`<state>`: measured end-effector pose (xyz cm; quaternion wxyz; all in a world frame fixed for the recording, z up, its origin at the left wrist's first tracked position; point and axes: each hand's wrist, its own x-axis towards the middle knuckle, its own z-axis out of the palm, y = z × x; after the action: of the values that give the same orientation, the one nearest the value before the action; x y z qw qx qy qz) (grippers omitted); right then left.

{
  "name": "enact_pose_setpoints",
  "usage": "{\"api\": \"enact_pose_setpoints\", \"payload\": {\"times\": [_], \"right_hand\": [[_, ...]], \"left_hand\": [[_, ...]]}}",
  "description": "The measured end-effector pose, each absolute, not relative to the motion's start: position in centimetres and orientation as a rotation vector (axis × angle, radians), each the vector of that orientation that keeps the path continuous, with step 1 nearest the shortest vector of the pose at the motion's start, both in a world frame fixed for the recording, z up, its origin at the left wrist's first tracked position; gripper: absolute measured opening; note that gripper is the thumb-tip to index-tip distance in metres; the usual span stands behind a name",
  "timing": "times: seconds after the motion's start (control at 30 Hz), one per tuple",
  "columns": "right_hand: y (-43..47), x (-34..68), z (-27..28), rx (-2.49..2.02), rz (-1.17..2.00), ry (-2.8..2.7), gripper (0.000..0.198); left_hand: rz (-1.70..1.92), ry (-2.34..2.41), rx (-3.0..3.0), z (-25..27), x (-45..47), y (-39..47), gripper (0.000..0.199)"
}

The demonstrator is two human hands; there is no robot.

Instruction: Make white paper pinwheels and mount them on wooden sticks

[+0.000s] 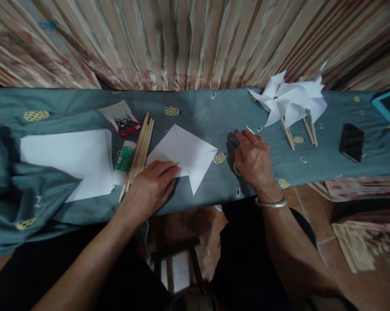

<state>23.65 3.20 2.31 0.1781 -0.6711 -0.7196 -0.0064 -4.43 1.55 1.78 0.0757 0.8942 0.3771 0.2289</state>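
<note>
A square of white paper (pixel 185 147) with slits cut in from its corners lies on the cloth-covered table, one pointed flap turned toward me. My left hand (pixel 156 179) rests flat on its near left edge, fingers stretched out. To the right of the paper, my right hand (pixel 253 157), with a silver bangle at the wrist, is low over the cloth with curled fingers. A small dark object (pixel 233 139) shows at its fingertips, and a thin pale tip sticks out beyond the knuckles. What these belong to is hidden by the hand.
Left of the paper lie several wooden sticks (pixel 139 155), a green-and-white glue stick (pixel 125 157), an opened red box (pixel 126 123) of small metal pieces and a stack of white paper (pixel 65 155). Rightward are paper pinwheels (pixel 285 97), a phone (pixel 352 141) and a blue-framed device (pixel 389 105).
</note>
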Motion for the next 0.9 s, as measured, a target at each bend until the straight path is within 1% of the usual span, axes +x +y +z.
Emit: {"api": "enact_pose_setpoints", "payload": {"times": [0.13, 0.2, 0.27, 0.37, 0.53, 0.63, 0.73, 0.83, 0.9], "right_hand": [[4.0, 21.6, 2.3, -1.641, 0.208, -2.121, 0.04], [4.6, 20.6, 2.3, -1.62, 0.281, -2.097, 0.039], [5.0, 20.2, 2.4, -1.663, 0.361, -2.018, 0.037], [5.4, 20.6, 2.3, -1.71, 0.602, -1.843, 0.035], [4.3, 22.6, 2.2, -1.629, 0.943, -1.55, 0.031], [2.6, 23.6, 2.8, -1.607, 1.098, -1.417, 0.033], [0.6, 23.9, 3.6, -1.626, 1.232, -1.364, 0.04], [-1.0, 23.6, 3.9, -1.653, 1.357, -1.417, 0.046], [-1.8, 23.3, 4.0, -1.704, 1.348, -1.545, 0.043]], "left_hand": [[0.68, 1.149, 2.678, 1.7, -4.4, 1.5, 0.022], [0.684, 1.153, 2.676, 1.7, -4.4, 1.5, 0.023], [0.684, 1.152, 2.673, 1.7, -4.5, 1.5, 0.023], [0.692, 1.137, 2.673, 1.8, -4.5, 1.5, 0.024], [0.717, 1.136, 2.659, 2.0, -4.5, 1.6, 0.024], [0.744, 1.148, 2.672, 1.9, -4.3, 1.9, 0.024], [0.75, 1.161, 2.681, 1.7, -3.9, 2.4, 0.022], [0.729, 1.208, 2.668, 1.8, -3.6, 2.9, 0.023], [0.723, 1.264, 2.662, 2.2, -3.3, 2.8, 0.03]]}}
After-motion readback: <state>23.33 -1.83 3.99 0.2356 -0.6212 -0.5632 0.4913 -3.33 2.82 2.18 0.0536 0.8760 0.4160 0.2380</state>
